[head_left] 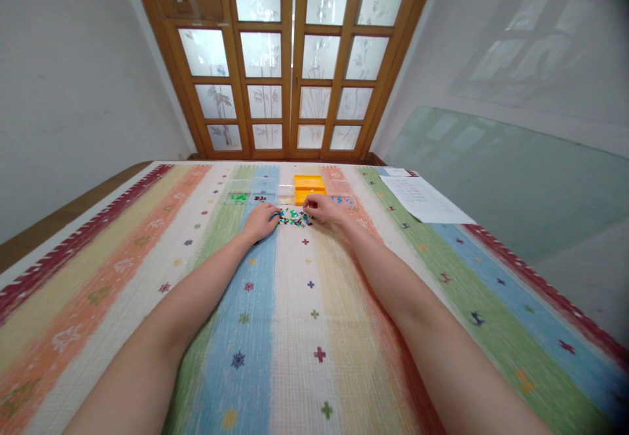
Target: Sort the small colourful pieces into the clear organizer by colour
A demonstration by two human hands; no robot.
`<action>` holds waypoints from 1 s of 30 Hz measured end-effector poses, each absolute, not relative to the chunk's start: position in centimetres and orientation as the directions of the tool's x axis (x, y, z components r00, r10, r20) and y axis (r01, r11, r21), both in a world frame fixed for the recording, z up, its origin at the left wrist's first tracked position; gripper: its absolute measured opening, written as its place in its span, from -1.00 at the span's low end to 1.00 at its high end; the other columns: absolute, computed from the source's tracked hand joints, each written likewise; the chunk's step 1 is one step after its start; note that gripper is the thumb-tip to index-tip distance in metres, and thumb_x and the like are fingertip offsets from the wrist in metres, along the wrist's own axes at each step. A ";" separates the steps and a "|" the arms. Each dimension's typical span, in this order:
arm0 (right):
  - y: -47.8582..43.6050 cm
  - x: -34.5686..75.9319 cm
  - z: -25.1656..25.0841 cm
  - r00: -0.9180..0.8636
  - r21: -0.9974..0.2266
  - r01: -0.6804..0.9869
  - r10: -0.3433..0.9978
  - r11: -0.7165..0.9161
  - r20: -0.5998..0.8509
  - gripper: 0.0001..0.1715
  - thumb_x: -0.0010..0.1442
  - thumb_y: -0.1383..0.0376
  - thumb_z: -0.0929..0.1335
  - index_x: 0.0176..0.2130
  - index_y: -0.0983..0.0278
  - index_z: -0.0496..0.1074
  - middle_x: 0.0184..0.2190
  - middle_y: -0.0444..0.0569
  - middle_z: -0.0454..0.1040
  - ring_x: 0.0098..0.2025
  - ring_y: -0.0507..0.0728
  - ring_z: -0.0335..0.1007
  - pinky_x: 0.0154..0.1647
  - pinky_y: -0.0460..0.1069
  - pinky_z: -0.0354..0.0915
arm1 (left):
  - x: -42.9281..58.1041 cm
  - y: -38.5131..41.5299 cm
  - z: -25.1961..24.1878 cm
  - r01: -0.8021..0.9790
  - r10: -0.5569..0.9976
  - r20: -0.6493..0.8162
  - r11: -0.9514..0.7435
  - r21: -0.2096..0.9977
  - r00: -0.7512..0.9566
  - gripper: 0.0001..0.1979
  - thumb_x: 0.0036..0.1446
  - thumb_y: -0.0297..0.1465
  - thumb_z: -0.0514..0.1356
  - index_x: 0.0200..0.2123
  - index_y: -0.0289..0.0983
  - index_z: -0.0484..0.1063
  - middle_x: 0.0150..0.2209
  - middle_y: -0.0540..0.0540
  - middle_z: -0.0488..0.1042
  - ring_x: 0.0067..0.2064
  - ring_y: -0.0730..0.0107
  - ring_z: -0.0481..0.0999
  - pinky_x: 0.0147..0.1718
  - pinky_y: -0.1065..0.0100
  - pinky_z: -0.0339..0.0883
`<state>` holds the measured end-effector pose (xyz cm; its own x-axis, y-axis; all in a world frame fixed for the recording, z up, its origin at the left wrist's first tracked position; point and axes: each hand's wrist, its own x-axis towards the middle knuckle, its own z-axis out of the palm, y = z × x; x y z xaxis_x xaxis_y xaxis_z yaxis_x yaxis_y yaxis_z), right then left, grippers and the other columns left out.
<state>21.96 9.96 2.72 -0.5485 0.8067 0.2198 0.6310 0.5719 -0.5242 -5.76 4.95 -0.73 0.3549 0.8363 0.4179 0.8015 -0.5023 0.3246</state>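
Small coloured pieces [295,215] lie our side of the yellow box [309,181], between our curled left hand [261,221] and bunched right hand [322,208]; whether either pinches, we can't tell. Striped cloth [295,323] spreads widely before the box, ending beyond.

Pieces [296,219]: small; green, blue and dark, mixed; loose in a flat, scattered pile on the near side of the boxes. Clear boxes [286,190]: in a row; green pieces [239,197] and dark red pieces [260,198] at left, blue pieces [341,201] at right. Yellow box [309,183]: open, between the clear boxes.
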 end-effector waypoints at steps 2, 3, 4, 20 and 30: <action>9.4 20.7 2.6 -0.463 -0.521 0.623 0.812 0.584 0.356 -0.81 0.28 0.30 0.35 -0.19 0.29 0.57 -0.28 -0.05 0.58 -0.27 0.09 0.40 -0.25 -0.08 0.19 | -5.7 4.8 -0.6 0.793 0.835 0.410 -0.512 0.331 0.368 -0.72 0.33 -0.38 0.16 -0.02 -0.21 0.64 -0.02 -0.17 0.60 0.08 0.12 0.52 0.17 0.11 0.37; 9.2 20.0 2.5 -0.430 -0.507 0.631 0.809 0.587 0.401 -0.82 0.29 0.28 0.36 -0.19 0.28 0.57 -0.29 -0.06 0.57 -0.27 0.09 0.39 -0.25 -0.08 0.18 | -5.7 4.8 -0.5 0.789 0.834 0.406 -0.516 0.334 0.374 -0.72 0.33 -0.38 0.16 -0.02 -0.21 0.64 -0.02 -0.17 0.60 0.08 0.12 0.52 0.16 0.12 0.37; 9.1 19.3 2.5 -0.409 -0.486 0.645 0.804 0.589 0.432 -0.83 0.30 0.28 0.37 -0.19 0.28 0.57 -0.31 -0.06 0.55 -0.27 0.10 0.37 -0.25 -0.07 0.16 | -5.7 4.7 -0.4 0.785 0.833 0.403 -0.520 0.336 0.379 -0.72 0.33 -0.38 0.16 -0.02 -0.21 0.64 -0.02 -0.17 0.61 0.07 0.12 0.52 0.15 0.12 0.38; 12.9 14.6 4.4 -0.280 -0.329 0.858 0.896 0.394 0.344 -0.75 0.43 0.22 0.35 -0.02 0.18 0.61 -0.10 0.03 0.66 -0.05 0.21 0.52 -0.07 -0.02 0.29 | -5.6 4.7 -0.5 0.789 0.829 0.397 -0.527 0.316 0.395 -0.70 0.34 -0.37 0.14 0.01 -0.20 0.64 -0.02 -0.18 0.61 0.06 0.11 0.53 0.15 0.13 0.37; 11.1 18.7 4.3 -0.427 -0.230 0.844 0.867 0.484 0.259 -0.73 0.40 0.25 0.36 0.00 0.20 0.64 -0.09 0.05 0.68 -0.08 0.20 0.54 -0.10 -0.04 0.29 | -5.5 4.7 -0.6 0.795 0.847 0.373 -0.504 0.339 0.378 -0.70 0.32 -0.37 0.16 0.01 -0.18 0.64 0.00 -0.17 0.60 0.09 0.12 0.52 0.18 0.11 0.37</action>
<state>18.75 11.10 4.26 -0.4267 0.8666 0.2587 0.8441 0.4843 -0.2301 -5.52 4.72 -0.59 0.3775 0.8473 0.3735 0.7947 -0.5035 0.3391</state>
